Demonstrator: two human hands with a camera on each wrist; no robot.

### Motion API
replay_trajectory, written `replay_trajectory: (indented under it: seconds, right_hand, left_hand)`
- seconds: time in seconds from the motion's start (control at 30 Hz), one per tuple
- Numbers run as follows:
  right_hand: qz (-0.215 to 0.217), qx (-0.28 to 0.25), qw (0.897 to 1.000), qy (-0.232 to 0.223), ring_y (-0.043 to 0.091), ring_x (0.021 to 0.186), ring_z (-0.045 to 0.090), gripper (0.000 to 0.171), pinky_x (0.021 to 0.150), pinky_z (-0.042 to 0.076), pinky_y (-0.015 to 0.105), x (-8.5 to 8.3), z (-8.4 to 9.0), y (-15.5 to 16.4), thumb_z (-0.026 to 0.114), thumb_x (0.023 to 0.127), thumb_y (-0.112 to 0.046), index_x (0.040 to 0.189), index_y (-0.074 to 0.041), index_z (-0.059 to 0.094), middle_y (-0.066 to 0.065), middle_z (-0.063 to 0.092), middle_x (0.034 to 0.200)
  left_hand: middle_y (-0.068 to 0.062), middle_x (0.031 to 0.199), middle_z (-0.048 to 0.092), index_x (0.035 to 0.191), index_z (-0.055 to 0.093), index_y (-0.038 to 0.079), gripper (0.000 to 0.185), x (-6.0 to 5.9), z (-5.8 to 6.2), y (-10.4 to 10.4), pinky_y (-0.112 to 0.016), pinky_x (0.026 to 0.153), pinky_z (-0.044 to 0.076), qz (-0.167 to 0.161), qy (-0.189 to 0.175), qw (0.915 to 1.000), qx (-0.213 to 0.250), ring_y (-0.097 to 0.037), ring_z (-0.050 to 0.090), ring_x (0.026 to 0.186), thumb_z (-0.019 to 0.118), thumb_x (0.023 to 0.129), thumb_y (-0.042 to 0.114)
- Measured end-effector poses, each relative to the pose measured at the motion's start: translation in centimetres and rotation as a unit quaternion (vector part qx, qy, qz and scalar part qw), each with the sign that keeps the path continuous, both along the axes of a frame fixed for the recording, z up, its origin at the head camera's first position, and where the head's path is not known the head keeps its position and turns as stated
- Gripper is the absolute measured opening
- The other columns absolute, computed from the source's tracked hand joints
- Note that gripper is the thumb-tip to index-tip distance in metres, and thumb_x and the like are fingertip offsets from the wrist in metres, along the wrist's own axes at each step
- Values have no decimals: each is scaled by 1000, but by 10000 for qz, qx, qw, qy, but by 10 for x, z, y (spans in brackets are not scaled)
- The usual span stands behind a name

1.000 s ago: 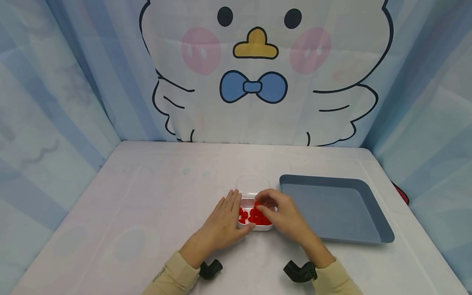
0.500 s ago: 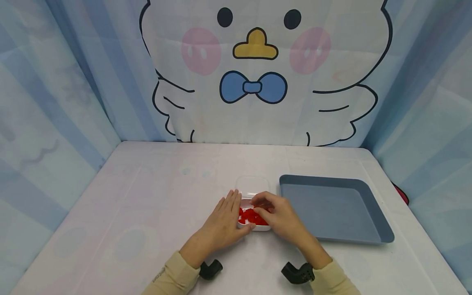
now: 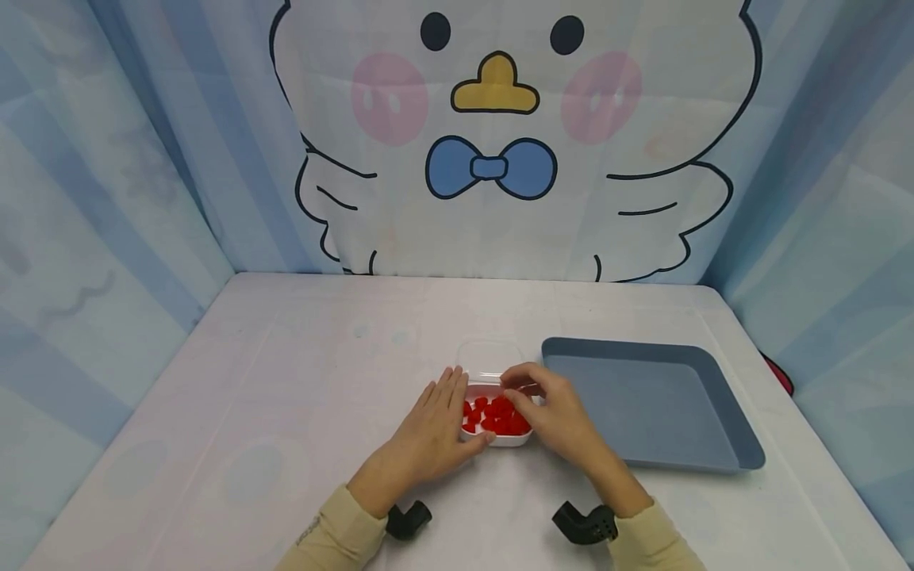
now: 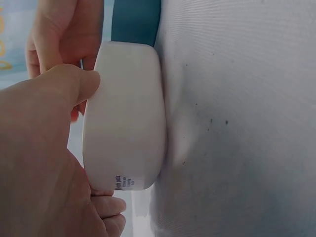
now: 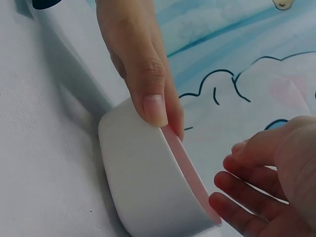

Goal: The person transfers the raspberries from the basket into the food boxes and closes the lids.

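Currently, L to R:

- Tabletop [image 3: 286, 381]: white cloth cover, bears all items.
- Left hand [image 3: 432, 432]: fingers straight, laid flat against the left wall of the white box [image 3: 497, 438]; thumb at its near corner. Holds nothing, only braces. Left wrist view: thumb [image 4: 74, 86] presses the box wall.
- White box: small, shallow, rounded corners; sits mid-tabletop between both hands, just left of the tray. Holds red pieces [image 3: 496, 416], approx. a dozen, kind not clear.
- Clear lid [image 3: 489, 354]: lies behind the box, touching or nearly so; can't tell which.
- Right hand [image 3: 553, 412]: fingers curled over the box's far right part, tips together above the red pieces; whether a piece is pinched can't be told.
- Blue tray [image 3: 721, 412]: to the right, nothing seen in it.

Handling note (judgement): keep left hand firm vs. the wall so the light box won't slide; pinch one piece at a time, lift straight up, clear the rim before moving off.
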State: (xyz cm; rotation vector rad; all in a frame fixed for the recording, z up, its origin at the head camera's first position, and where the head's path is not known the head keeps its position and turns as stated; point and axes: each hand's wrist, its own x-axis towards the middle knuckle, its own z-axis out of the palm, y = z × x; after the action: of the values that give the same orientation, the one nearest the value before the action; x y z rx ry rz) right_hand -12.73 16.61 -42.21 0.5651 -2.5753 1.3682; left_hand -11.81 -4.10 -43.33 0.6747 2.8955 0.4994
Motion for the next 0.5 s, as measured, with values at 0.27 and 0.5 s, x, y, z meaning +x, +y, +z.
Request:
replay_trajectory:
  seconds: [0.27,0.5]
  right_hand:
    - [-310,-83,9995,-43,20,100,67,18,89,59,37,-2,6,11,65,93,-4,112,-5,68,5,71,107]
    - [-555,-74,9980,-290,23,104,65,19,94,57,41,-10,10,15,61,97,-9,115,-3,66,12,70,112]
  left_hand:
    - [-13,165,22,157,18,4,96,-6,5,-7,-52,123,21,65,-499,9978,421,-32,17,154,60,90,58]
    - [-15,164,25,158,17,5,92,-17,14,-16,-53,120,29,490,-864,9859,1348,-34,24,152,57,93,56]
